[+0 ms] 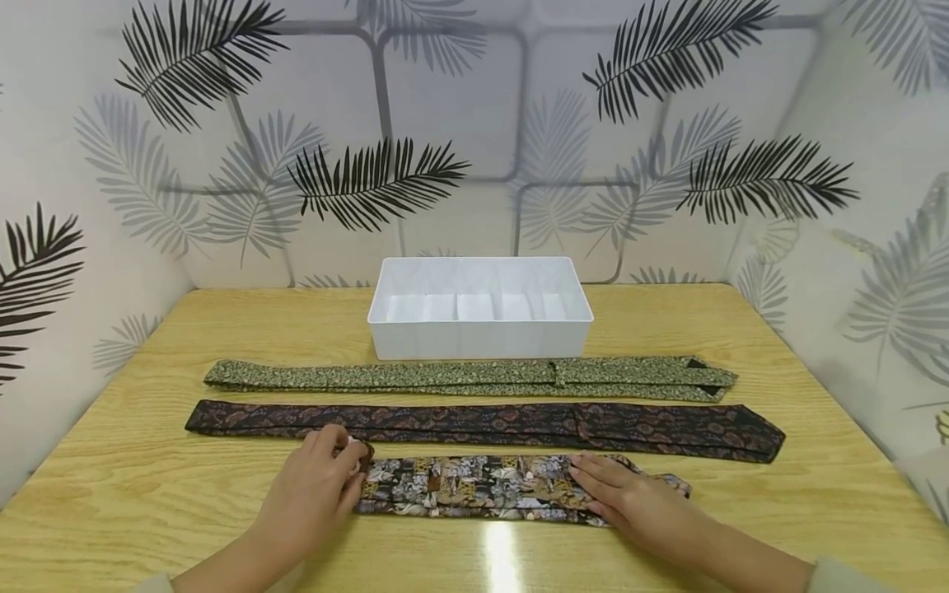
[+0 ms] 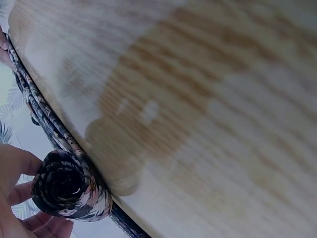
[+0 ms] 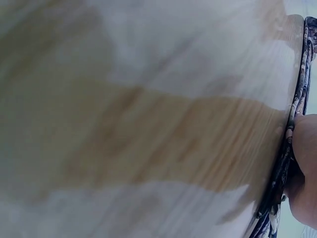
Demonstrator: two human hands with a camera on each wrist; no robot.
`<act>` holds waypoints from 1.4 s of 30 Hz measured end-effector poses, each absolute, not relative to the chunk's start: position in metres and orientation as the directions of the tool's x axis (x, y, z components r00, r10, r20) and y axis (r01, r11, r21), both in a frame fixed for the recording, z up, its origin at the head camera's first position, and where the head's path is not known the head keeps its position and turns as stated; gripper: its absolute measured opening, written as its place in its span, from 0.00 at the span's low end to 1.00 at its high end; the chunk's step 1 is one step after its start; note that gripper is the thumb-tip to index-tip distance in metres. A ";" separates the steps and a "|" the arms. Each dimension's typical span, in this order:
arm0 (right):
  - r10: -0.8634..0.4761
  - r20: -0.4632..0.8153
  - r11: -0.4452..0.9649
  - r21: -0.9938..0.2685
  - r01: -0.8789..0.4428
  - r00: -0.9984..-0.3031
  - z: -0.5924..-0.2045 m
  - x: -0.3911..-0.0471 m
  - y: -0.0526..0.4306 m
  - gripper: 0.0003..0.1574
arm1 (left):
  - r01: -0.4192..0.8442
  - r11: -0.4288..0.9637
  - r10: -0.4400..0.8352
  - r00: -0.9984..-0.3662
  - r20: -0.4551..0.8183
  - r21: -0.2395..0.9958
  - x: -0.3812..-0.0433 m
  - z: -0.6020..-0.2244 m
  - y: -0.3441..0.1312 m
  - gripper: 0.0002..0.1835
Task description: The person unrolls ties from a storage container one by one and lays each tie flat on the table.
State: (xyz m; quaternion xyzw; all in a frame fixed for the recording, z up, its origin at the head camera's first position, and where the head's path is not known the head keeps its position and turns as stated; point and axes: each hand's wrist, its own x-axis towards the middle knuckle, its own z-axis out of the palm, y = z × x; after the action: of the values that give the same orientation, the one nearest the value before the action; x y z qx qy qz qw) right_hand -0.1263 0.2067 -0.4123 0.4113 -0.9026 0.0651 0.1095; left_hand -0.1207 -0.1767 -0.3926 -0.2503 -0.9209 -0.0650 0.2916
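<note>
A multicoloured patterned necktie [image 1: 482,487] lies across the near part of the table, folded so that its layers overlap. My left hand [image 1: 315,482] grips its left end, which is coiled into a roll. In the left wrist view the roll [image 2: 64,184] shows its dark spiral side, with thumb and fingers curled round it. Toward the tie's other end, my right hand [image 1: 641,504] rests on the fabric with its fingers laid out flat. The right wrist view catches only part of that hand [image 3: 304,168] against the tie's edge.
Just beyond lies a dark paisley necktie [image 1: 474,424], stretched out lengthwise. Behind it is a green patterned necktie [image 1: 445,377]. A white box [image 1: 482,339] with several compartments stands at the back of the wooden table [image 1: 245,317], before a leaf-patterned wall [image 1: 460,107].
</note>
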 end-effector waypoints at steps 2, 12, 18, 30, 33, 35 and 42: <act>-0.730 0.258 0.650 -0.026 -0.759 -0.633 -0.413 -0.126 0.209 0.25 | 0.503 0.864 0.425 -0.700 0.574 -0.026 -0.121 -0.392 -0.177 0.08; -0.726 0.269 0.649 -0.033 -0.760 -0.632 -0.415 -0.129 0.220 0.25 | 0.494 0.869 0.421 -0.704 0.572 -0.031 -0.121 -0.391 -0.178 0.11; -0.731 0.280 0.642 -0.031 -0.766 -0.623 -0.414 -0.129 0.227 0.26 | 0.487 0.873 0.417 -0.720 0.554 -0.024 -0.119 -0.389 -0.176 0.11; -0.737 0.270 0.635 -0.036 -0.772 -0.619 -0.414 -0.127 0.237 0.27 | 0.459 0.887 0.379 -0.784 0.492 0.049 -0.114 -0.389 -0.174 0.13; -0.738 0.275 0.633 -0.035 -0.773 -0.617 -0.414 -0.126 0.240 0.27 | 0.490 0.871 0.395 -0.743 0.541 0.036 -0.115 -0.392 -0.176 0.11; -0.739 0.275 0.632 -0.035 -0.774 -0.615 -0.414 -0.126 0.242 0.27 | 0.499 0.867 0.402 -0.725 0.559 0.023 -0.115 -0.392 -0.177 0.10; -0.740 0.272 0.629 -0.044 -0.776 -0.615 -0.416 -0.125 0.249 0.28 | 0.501 0.865 0.430 -0.717 0.549 -0.022 -0.113 -0.390 -0.179 0.11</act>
State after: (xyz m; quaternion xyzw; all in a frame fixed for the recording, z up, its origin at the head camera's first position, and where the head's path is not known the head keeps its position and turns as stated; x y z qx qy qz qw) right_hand -0.1246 0.2492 -0.4155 0.4235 -0.8952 0.0790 0.1145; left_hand -0.1132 -0.1786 -0.3898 -0.2518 -0.9243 -0.0640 0.2797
